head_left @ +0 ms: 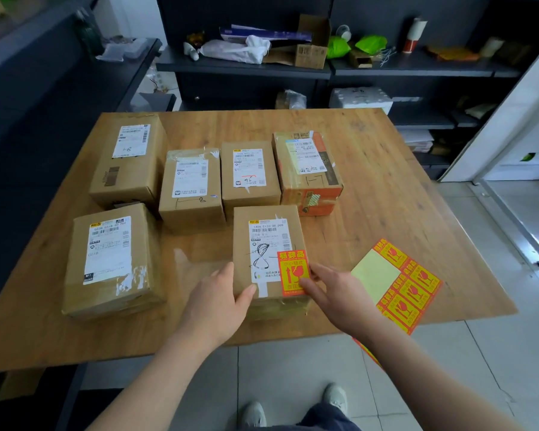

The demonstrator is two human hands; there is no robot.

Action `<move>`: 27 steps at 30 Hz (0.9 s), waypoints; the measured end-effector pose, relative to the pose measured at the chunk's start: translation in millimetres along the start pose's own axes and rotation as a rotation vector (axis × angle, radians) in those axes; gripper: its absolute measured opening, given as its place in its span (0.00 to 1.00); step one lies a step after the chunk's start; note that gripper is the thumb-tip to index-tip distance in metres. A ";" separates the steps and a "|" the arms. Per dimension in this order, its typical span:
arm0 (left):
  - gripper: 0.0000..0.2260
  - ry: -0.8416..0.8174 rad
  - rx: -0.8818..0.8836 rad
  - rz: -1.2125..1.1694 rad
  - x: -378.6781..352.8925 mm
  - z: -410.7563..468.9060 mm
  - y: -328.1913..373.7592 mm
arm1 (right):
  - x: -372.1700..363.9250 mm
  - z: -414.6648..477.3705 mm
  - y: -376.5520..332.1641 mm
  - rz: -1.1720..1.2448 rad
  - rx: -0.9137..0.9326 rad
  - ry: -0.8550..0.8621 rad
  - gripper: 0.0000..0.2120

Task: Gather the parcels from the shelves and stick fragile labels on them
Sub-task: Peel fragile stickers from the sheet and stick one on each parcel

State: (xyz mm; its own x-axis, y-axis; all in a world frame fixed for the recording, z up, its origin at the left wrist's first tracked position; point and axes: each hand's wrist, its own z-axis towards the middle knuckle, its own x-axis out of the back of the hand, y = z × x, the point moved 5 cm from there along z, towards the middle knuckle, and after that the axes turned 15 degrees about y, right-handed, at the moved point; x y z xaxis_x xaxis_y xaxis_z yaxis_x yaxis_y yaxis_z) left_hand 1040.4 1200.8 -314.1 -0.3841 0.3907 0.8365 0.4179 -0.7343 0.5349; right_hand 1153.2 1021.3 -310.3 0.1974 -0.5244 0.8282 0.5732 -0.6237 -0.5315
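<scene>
Steadied the front parcel [262, 231] near the tabletop [386, 181] edge with straight fingers of the left hand [213, 301], touched the fragile label [290, 269] on its near-right corner with open fingers of the right hand [336, 293], probably best rubbed flat from the middle outward.

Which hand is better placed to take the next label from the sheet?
Probably the right hand: it lies beside the label sheet, while the left hand rests on the near parcel, farther away.
</scene>
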 end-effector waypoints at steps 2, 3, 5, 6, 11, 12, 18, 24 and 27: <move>0.13 0.027 -0.057 -0.053 1.7 3.8 26.9 | 31.7 -0.7 7.8 -0.044 0.007 0.096 0.14; 0.12 0.034 -0.081 -0.070 1.9 6.6 41.6 | 48.4 -0.7 12.7 -0.076 0.005 0.156 0.15; 0.11 0.032 -0.122 -0.105 -1.4 14.7 74.0 | 83.4 0.6 25.0 -0.130 -0.015 0.276 0.19; 0.12 0.023 -0.138 -0.126 -4.5 19.4 90.5 | 99.4 2.3 32.8 -0.150 -0.034 0.324 0.21; 0.12 -0.023 -0.179 -0.205 -32.5 55.1 169.8 | 158.3 21.2 85.5 -0.214 -0.118 0.415 0.23; 0.12 -0.022 -0.194 -0.199 -40.2 65.8 183.4 | 165.7 27.3 98.3 -0.214 -0.131 0.417 0.23; 0.14 -0.072 -0.191 -0.119 -105.8 143.3 244.6 | 189.3 94.2 180.4 -0.157 -0.177 0.302 0.15; 0.14 -0.081 -0.103 -0.008 -170.2 227.8 275.0 | 178.5 184.9 263.6 -0.108 -0.182 0.204 0.16; 0.14 -0.075 -0.078 0.053 -195.4 261.6 280.2 | 167.6 222.4 293.7 -0.090 -0.171 0.161 0.16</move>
State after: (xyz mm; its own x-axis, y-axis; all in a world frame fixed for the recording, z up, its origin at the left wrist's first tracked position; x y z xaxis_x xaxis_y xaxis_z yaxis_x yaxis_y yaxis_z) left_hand 1448.0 1063.9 -296.6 -0.2991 0.3886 0.8715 0.3695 -0.7949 0.4812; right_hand 1531.5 879.1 -288.2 0.0148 -0.5393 0.8420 0.4372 -0.7538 -0.4905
